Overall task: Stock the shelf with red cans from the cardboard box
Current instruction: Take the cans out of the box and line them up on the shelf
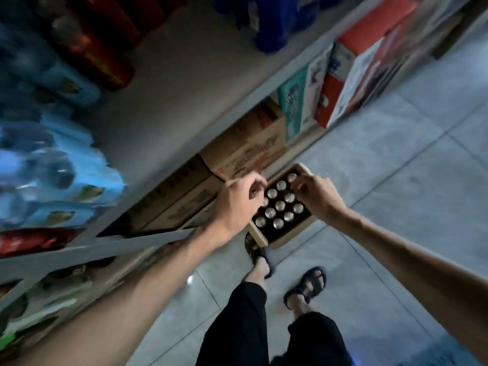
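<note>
An open cardboard box [264, 240] sits on the tiled floor beside the shelving, filled with several cans [280, 206] whose silver tops face up. My left hand [236, 199] hovers above the box's left side, fingers loosely curled and holding nothing. Above the box's far right corner is my right hand [315, 194], also empty, with its fingertips pointing down. Both hands are well above the cans and touch none. The grey shelf [158, 83] on the left has a bare stretch, with blurred red cans [103, 51] standing at its back.
Blue shrink-wrapped bottle packs [50, 165] crowd the left of the shelf. Sealed cartons [248, 146] fill the bottom level right next to the box. Coloured boxes [351, 75] line the floor farther along. My sandalled feet [306, 286] stand just behind the box on grey tiles [409, 167].
</note>
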Motion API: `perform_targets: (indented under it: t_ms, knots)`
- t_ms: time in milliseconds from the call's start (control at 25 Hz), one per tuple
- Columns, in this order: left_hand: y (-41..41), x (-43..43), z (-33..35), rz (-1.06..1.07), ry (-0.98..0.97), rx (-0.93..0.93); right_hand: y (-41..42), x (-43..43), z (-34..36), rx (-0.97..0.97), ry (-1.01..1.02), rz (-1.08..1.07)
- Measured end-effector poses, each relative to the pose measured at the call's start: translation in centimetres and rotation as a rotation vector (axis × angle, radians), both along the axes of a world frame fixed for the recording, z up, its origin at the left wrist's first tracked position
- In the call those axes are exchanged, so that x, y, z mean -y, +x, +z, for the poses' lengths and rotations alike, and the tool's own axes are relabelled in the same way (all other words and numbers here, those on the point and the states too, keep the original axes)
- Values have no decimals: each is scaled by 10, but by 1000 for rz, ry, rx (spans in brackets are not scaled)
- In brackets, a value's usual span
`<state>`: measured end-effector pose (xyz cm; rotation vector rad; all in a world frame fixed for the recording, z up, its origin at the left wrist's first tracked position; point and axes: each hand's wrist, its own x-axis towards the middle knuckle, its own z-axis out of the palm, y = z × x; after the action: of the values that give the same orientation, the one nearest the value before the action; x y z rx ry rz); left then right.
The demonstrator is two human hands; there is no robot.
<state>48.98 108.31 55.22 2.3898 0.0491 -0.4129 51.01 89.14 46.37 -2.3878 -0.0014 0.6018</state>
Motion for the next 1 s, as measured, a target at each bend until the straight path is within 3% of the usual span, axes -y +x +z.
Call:
perform_targets:
  t_ms: [120, 240, 400, 600, 800, 1000]
  knots:
    - [-14, 7, -117, 317, -230, -678, -41, 24, -103, -218, -123, 56]
    - [-23, 1, -242, 500, -197, -879, -72, 27, -208, -296, -178, 78]
    - [-34, -9, -403, 609, -112, -977, -93, -5, -364, -328, -231, 132]
    - [-34, -16, -520, 771, -93, -966, -88, -53, -503, -284, -296, 119]
    - [-33, -10, -575, 708, -77, -889, -95, -86, -572, -157, -547, 254]
    - [-28, -17, -580, 674, -94, -946, -85, -93, -583, -107, -735, 357]
